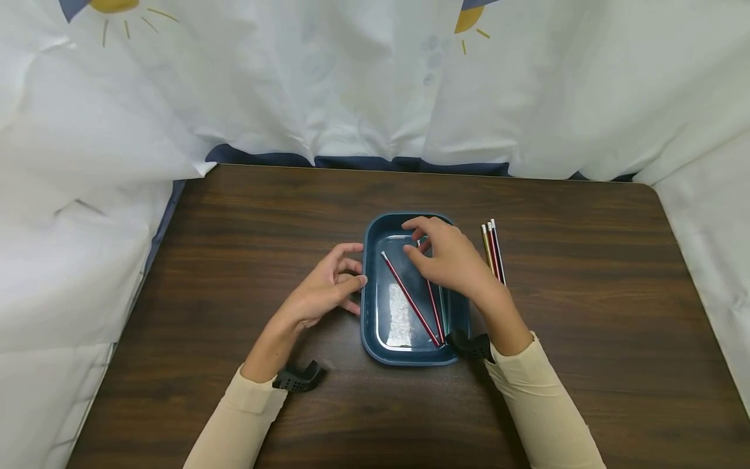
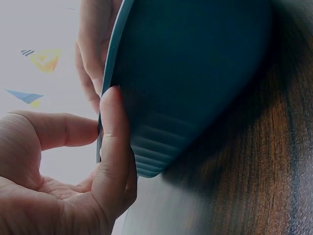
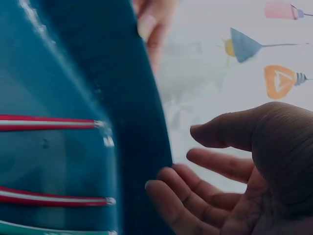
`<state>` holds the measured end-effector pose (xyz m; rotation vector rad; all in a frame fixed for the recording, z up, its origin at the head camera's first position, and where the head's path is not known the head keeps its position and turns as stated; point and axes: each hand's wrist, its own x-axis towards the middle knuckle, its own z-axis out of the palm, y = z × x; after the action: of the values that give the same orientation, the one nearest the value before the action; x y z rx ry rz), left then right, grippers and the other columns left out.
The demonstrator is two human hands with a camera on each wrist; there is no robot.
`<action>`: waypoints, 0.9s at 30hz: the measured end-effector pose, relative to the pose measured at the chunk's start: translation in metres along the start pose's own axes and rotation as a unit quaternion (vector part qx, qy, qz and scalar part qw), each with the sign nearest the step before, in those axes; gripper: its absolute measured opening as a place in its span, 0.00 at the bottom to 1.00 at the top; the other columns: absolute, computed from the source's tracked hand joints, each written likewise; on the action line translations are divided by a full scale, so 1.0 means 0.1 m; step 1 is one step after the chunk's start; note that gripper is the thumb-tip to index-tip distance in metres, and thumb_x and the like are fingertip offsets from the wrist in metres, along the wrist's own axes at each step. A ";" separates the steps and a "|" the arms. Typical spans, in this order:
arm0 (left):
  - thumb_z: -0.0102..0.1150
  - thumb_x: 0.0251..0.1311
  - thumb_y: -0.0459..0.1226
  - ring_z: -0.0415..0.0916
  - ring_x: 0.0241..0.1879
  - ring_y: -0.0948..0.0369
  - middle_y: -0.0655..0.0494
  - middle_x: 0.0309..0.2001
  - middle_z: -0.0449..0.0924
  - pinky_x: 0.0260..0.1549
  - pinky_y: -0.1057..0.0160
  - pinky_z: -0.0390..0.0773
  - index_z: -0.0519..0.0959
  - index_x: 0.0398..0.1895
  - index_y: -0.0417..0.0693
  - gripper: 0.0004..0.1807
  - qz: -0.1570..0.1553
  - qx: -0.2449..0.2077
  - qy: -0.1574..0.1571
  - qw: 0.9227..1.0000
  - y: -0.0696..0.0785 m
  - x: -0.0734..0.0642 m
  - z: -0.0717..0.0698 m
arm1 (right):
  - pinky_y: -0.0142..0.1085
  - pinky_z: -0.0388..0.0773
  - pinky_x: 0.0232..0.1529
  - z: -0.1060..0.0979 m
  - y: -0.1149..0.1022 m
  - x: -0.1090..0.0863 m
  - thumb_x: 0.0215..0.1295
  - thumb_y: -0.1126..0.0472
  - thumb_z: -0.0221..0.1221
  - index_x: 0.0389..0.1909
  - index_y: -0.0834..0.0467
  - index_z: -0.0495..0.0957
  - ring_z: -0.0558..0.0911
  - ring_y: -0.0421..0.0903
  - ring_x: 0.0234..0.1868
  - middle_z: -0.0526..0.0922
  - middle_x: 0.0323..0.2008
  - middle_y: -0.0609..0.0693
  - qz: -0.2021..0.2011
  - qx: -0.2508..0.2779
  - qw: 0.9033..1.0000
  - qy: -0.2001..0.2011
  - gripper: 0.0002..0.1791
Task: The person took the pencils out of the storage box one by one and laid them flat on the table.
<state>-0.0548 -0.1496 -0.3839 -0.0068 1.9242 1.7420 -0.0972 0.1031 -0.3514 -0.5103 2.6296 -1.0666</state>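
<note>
A dark blue tray (image 1: pixel 387 329) stands on the table. My left hand (image 1: pixel 325 283) pinches its left rim, with the thumb inside and fingers outside in the left wrist view. Over the tray's far right part hovers my right hand (image 1: pixel 450 260), fingers loosely bent and apart, holding nothing. Inside the tray lie a red-and-white striped pencil (image 1: pixel 410 299), a second striped pencil (image 1: pixel 435 312) and a green pencil (image 3: pixel 54 229). The right hand partly covers the second and green pencils in the head view.
Just right of the tray, a few pencils (image 1: pixel 493 251) lie side by side on the brown wooden table (image 1: pixel 592 280), their near ends behind my right forearm. A white curtain (image 1: pixel 363 98) hangs along the table's far edge. Each wrist wears a black strap (image 1: pixel 299 378).
</note>
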 end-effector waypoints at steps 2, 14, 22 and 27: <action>0.57 0.73 0.30 0.82 0.39 0.53 0.36 0.58 0.69 0.30 0.53 0.94 0.55 0.80 0.47 0.36 0.000 0.000 -0.001 1.000 0.01 0.00 0.00 | 0.48 0.91 0.46 0.05 -0.01 0.00 0.74 0.56 0.63 0.69 0.57 0.76 0.87 0.54 0.53 0.83 0.58 0.60 0.005 -0.014 1.000 0.000 0.25; 0.56 0.73 0.29 0.81 0.38 0.56 0.38 0.57 0.69 0.30 0.54 0.94 0.55 0.80 0.46 0.36 0.002 -0.006 -0.003 1.000 -0.01 0.00 -0.01 | 0.49 0.90 0.49 0.25 -0.06 0.11 0.72 0.55 0.64 0.65 0.58 0.79 0.84 0.54 0.51 0.84 0.54 0.58 0.022 -0.070 0.996 -0.057 0.24; 0.56 0.73 0.29 0.81 0.39 0.56 0.39 0.57 0.68 0.30 0.54 0.94 0.55 0.80 0.47 0.36 -0.001 -0.008 -0.003 1.000 -0.02 0.00 -0.01 | 0.47 0.86 0.51 0.32 -0.04 0.18 0.71 0.52 0.66 0.63 0.59 0.79 0.82 0.51 0.47 0.85 0.49 0.55 0.042 -0.103 0.988 -0.111 0.24; 0.56 0.73 0.29 0.81 0.40 0.54 0.39 0.57 0.68 0.30 0.52 0.94 0.56 0.80 0.47 0.36 -0.002 -0.007 0.000 1.000 0.00 0.01 0.00 | 0.40 0.82 0.41 0.33 -0.03 0.18 0.69 0.52 0.69 0.62 0.60 0.79 0.80 0.49 0.41 0.84 0.44 0.53 0.040 -0.120 0.984 -0.125 0.25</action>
<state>-0.0555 -0.1497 -0.3843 -0.0158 1.9102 1.7541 -0.1007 0.0734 -0.3737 -0.5423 2.5393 -0.6196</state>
